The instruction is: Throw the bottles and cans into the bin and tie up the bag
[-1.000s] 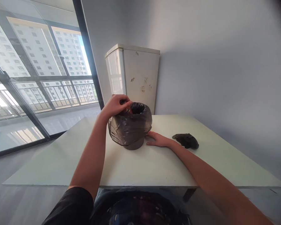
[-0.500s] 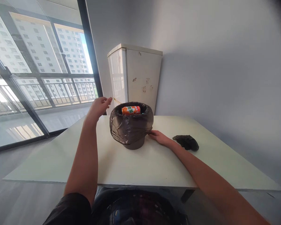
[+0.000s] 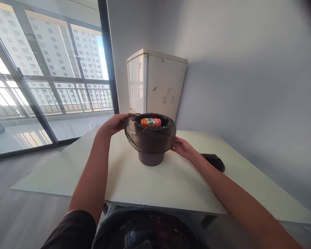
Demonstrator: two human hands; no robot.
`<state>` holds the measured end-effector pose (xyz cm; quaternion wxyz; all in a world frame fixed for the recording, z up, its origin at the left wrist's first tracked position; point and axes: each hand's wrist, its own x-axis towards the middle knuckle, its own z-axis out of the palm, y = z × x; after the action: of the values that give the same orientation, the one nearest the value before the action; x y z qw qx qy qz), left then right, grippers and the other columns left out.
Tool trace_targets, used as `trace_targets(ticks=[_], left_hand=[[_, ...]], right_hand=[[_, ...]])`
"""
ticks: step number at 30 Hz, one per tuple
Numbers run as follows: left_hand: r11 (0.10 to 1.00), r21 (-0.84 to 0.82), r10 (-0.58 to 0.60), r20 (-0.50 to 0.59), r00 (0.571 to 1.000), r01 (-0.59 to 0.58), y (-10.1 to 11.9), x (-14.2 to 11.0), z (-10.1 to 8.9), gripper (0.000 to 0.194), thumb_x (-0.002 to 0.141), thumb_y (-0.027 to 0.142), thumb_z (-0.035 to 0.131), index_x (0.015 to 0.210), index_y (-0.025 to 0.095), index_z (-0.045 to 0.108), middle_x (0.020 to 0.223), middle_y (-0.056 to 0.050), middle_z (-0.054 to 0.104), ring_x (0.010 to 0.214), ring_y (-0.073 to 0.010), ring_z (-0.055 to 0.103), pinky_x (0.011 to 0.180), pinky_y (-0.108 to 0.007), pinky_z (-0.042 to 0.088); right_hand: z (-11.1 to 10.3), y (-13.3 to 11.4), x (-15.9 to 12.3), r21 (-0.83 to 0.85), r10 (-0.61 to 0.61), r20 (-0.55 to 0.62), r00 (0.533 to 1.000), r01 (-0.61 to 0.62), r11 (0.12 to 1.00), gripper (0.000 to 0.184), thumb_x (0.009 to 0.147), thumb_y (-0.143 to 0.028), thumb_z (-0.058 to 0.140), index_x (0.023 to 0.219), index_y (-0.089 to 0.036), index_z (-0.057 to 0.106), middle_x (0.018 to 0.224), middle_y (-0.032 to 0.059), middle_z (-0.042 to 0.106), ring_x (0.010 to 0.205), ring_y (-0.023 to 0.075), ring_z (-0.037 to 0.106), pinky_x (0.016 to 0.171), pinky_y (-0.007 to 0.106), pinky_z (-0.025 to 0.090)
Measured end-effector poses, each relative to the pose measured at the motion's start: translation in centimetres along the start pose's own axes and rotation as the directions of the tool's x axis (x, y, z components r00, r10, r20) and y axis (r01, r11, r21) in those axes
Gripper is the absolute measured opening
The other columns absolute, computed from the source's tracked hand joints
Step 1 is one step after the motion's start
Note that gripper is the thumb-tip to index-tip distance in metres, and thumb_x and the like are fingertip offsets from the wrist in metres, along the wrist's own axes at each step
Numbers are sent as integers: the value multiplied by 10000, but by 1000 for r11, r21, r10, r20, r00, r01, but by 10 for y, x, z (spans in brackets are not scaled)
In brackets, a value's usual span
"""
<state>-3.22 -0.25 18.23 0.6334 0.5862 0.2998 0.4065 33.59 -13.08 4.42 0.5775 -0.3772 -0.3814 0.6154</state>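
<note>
A: Where is the bin sitting?

B: The bin is standing upright on the table, around the middle. A dark bag is lining it, hanging over the rim and covering the upper wall.

A: Contents?

B: An orange can is lying on its side in the mouth, green-and-white lettering facing near. A bit of teal is showing just right of it. A thin stick is poking up at far left.

A: Hands?

B: The left hand is pinching the bag's left edge between its fingers, near rim height. The right hand is touching the bag's lower right edge, fingers slightly spread; cannot tell whether they are gripping it.

A: Farther out?

B: A crumpled black bundle is lying on the right, partly hidden by the right forearm. A white fridge is standing beyond the table's far side. Glass panels are filling the far left, a railing and tall buildings showing through.
</note>
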Motion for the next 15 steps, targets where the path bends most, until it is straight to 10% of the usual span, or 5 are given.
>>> trace_targets(ticks=[8, 13, 15], left_hand=[[915, -270, 253, -197, 947, -301, 29, 11, 30, 192, 845, 279, 773, 749, 186, 636, 670, -6, 648, 614, -122, 623, 639, -243, 558], [925, -132, 310, -283, 907, -357, 33, 16, 34, 206, 850, 276, 727, 721, 210, 580, 639, 2, 594, 613, -131, 596, 644, -266, 565], [927, -36, 346, -303, 888, -374, 34, 14, 28, 214, 827, 257, 739, 696, 208, 577, 627, 1, 560, 587, -123, 560, 598, -272, 545]], right_hand=[[39, -86, 30, 149, -396, -71, 916, 402, 903, 395, 870, -291, 748, 707, -222, 395, 651, -47, 465, 560, 108, 447, 570, 261, 451], [41, -139, 9, 111, -627, -97, 773, 635, 765, 446, 858, -340, 782, 691, -229, 383, 642, -40, 456, 548, 105, 427, 559, 257, 494], [33, -151, 0, -73, -600, -56, 798, 596, 800, 411, 853, -382, 800, 684, -229, 458, 666, -20, 517, 576, 113, 463, 561, 261, 504]])
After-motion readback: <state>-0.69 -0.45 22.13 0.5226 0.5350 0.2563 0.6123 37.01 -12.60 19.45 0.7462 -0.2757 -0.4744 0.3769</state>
